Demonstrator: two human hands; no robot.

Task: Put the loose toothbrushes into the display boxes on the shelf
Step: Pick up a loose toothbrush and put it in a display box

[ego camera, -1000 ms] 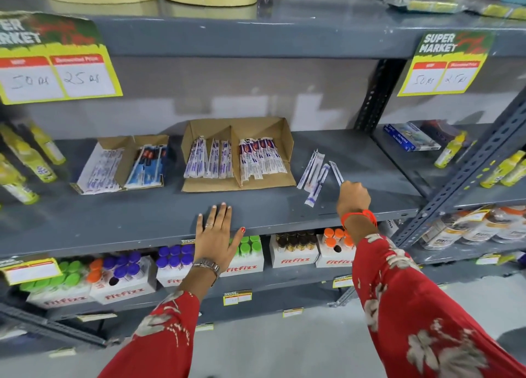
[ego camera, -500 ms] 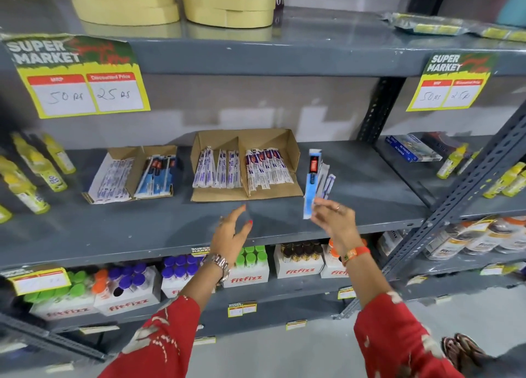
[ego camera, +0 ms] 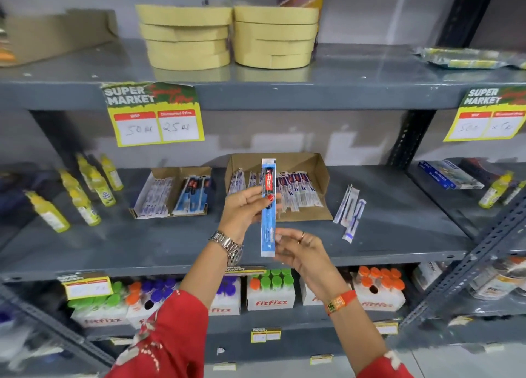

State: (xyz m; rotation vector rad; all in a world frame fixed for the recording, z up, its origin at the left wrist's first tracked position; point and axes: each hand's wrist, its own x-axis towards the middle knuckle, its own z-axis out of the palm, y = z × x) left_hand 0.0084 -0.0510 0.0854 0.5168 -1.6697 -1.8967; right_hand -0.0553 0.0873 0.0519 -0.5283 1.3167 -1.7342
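**Blue pack up, box next**

Blue toothbrush pack (ego camera: 268, 207) upright in both hands: right hand (ego camera: 303, 252) pinching its bottom, left hand (ego camera: 244, 209) closed round the middle. Sorting step, I reckon. Next it goes into the smaller display box (ego camera: 173, 191), left of the big box (ego camera: 280, 187); loose toothbrushes (ego camera: 350, 211) wait toward the shelf's (ego camera: 142, 244) right end.

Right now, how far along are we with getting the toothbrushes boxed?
Partly done. Both display boxes already hold packs: the left box and the larger middle box. In hand: one blue toothbrush pack, upright in front of the middle box, gripped by the left hand up top and the right hand at the bottom. Left: several loose packs on the shelf, right of the boxes.
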